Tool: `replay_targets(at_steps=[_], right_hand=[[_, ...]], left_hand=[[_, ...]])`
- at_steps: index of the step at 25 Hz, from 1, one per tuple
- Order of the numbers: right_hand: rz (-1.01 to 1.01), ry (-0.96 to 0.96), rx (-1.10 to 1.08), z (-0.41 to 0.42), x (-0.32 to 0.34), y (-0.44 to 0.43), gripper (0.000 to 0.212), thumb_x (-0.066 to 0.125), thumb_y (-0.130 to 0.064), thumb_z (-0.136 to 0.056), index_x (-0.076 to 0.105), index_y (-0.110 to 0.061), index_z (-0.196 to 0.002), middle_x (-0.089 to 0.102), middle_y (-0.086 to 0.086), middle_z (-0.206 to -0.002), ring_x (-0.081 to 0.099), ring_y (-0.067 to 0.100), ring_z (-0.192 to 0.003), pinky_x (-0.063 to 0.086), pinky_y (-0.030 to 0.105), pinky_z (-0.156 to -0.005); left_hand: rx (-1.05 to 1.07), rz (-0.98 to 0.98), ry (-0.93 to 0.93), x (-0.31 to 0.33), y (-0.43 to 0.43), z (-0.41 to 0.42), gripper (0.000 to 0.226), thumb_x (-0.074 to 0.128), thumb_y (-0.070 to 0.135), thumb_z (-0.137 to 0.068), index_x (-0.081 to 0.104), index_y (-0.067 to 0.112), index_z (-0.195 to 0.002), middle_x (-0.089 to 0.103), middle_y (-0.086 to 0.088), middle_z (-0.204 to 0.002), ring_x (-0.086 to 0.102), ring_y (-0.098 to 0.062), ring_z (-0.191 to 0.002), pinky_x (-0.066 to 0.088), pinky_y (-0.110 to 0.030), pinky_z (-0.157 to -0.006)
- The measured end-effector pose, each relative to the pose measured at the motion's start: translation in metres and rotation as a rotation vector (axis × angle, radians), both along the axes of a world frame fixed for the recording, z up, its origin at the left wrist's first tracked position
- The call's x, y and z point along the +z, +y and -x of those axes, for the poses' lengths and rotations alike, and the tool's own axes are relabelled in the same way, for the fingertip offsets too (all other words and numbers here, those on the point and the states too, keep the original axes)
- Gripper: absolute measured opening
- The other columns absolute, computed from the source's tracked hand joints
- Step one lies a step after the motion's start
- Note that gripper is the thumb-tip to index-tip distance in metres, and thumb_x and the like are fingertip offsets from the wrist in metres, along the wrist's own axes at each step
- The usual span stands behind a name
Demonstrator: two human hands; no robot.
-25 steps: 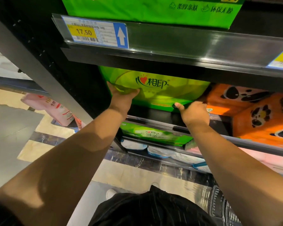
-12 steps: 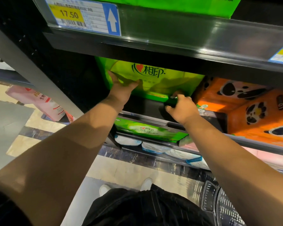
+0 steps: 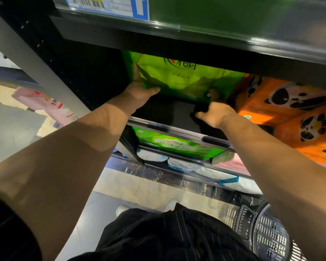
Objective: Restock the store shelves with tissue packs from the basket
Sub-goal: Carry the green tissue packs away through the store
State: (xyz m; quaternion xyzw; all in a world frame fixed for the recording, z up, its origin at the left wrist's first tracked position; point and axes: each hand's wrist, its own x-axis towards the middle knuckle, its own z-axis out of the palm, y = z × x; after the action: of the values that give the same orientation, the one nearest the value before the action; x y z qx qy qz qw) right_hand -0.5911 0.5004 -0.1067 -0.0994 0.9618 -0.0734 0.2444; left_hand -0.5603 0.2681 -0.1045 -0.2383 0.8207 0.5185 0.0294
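Store shelving in black metal fills your head view, with pale tiled floor (image 3: 11, 132) showing to the left and below. Your upper shelf edge (image 3: 196, 34) carries a price label (image 3: 105, 5) with a barcode and a blue arrow. On the shelf (image 3: 179, 113) beneath it, a green tissue pack (image 3: 184, 80) stands well back, its top partly hidden under the shelf above.

Your left hand (image 3: 139, 87) lies against the pack's lower left corner, fingers spread flat up its left edge and thumb along its bottom edge; it presses the pack and is not closed around it. Your right hand (image 3: 215, 113) sits at the pack's lower right corner, fingers curled; whether they pinch the wrapper or only rest on the shelf you cannot tell, as shadow covers the fingertips.

Just right of the green pack, touching or nearly so, sit orange packs (image 3: 294, 110) printed with panda faces. Bare dark shelf surface lies in front of the green pack, between your two hands.

One level down, another green pack (image 3: 173, 146) lies behind the shelf rail, and white packs (image 3: 179, 162) sit below that. A pink pack (image 3: 49, 106) shows on the far left beyond the grey upright (image 3: 36, 66).

At lower right, the black mesh basket (image 3: 267, 234) stands on the floor beside your dark trousers (image 3: 167, 236). White shoes (image 3: 120, 210) show just ahead of them.
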Motion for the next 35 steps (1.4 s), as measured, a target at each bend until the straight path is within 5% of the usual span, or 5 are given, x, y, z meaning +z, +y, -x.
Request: replay_targets(at_steps=[6,12,24,32,35], right_hand=[[-0.008,0.008,0.001,0.003,-0.003,0.003,0.065,0.047,-0.046,-0.097,0.033,-0.003,-0.144,0.055,0.020,-0.132,0.051,0.035,-0.122,0.041,0.035,-0.097],[-0.037,-0.033,-0.006,-0.010,-0.009,0.002,0.090,0.053,-0.052,-0.092,-0.004,-0.021,-0.154,0.033,0.024,-0.149,0.035,0.040,-0.136,0.031,0.045,-0.112],[-0.042,0.340,0.340,-0.095,0.009,-0.030,0.095,0.043,-0.068,-0.087,-0.017,-0.032,-0.151,-0.006,0.015,-0.161,0.000,0.037,-0.148,0.009,0.054,-0.118],[-0.013,0.380,0.498,-0.180,0.034,-0.119,0.105,0.050,-0.078,-0.072,0.000,-0.033,-0.153,0.007,0.012,-0.161,0.009,0.038,-0.146,0.016,0.056,-0.115],[0.006,0.415,0.616,-0.230,0.036,-0.177,0.102,0.057,-0.077,-0.066,0.027,-0.027,-0.150,0.032,0.017,-0.152,0.032,0.043,-0.137,0.032,0.058,-0.107]], left_hand=[[-0.036,0.020,-0.008,0.002,-0.002,0.003,0.096,0.064,0.008,-0.090,-0.010,0.011,-0.152,0.020,-0.009,-0.158,0.024,-0.022,-0.143,0.025,0.011,-0.072],[-0.189,0.356,-0.080,0.010,-0.012,-0.016,0.097,0.071,0.029,-0.086,0.002,0.025,-0.155,0.036,-0.007,-0.152,0.039,-0.025,-0.137,0.031,-0.015,-0.096],[-0.388,0.998,0.030,0.008,-0.014,-0.143,0.090,0.066,0.048,-0.084,0.014,0.024,-0.154,0.012,-0.012,-0.161,0.018,-0.031,-0.145,0.014,-0.047,-0.117],[-0.217,0.883,0.004,0.016,-0.081,-0.264,0.086,0.070,0.049,-0.081,0.023,0.027,-0.150,0.031,-0.006,-0.156,0.036,-0.030,-0.139,0.032,-0.046,-0.111],[-0.105,0.847,0.021,0.019,-0.127,-0.335,0.085,0.072,0.050,-0.076,0.036,0.017,-0.146,0.047,-0.014,-0.144,0.050,-0.037,-0.126,0.041,-0.049,-0.101]])
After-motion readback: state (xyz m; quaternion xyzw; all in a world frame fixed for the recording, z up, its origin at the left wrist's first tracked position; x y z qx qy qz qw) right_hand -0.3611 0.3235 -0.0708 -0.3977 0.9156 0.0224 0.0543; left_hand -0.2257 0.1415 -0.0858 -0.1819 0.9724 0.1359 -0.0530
